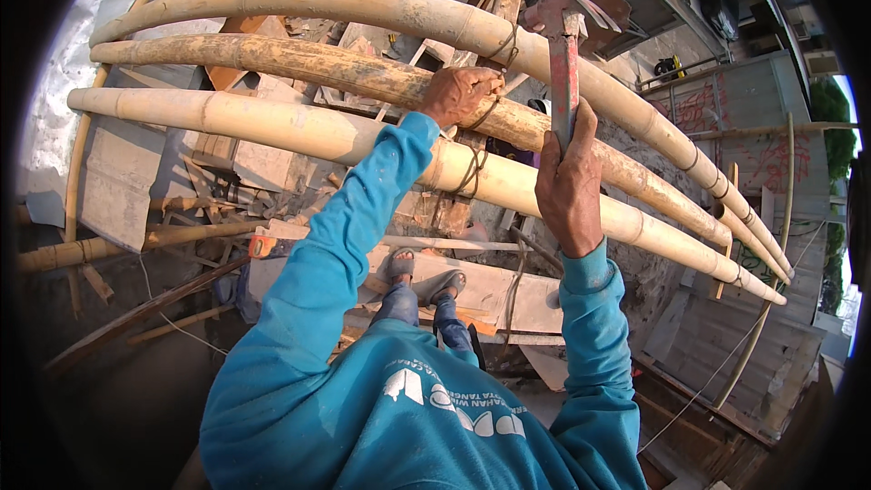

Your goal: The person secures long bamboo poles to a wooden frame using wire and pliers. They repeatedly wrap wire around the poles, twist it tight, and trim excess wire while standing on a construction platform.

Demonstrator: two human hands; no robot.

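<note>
Three long bamboo poles run side by side across the view: a far pole [363, 2], a darker, weathered middle pole [354, 73] and a pale near pole [290, 125]. Dark cord [474, 172] is wound around them where they cross a wooden support. My left hand [456, 95] is closed on top of the middle pole, beside the lashing; whatever its fingertips pinch is too small to make out. In my right hand [572, 181] is a claw hammer [564, 63] with a worn red handle, held head up above the poles.
Below, my sandalled feet stand by a pale board [481, 286], with broken planks and sheets around it. An orange-handled tool [262, 246] lies on the left. A slim bamboo pole [77, 172] crosses the left ends; another pole [758, 336] crosses at right, near metal sheets [726, 363].
</note>
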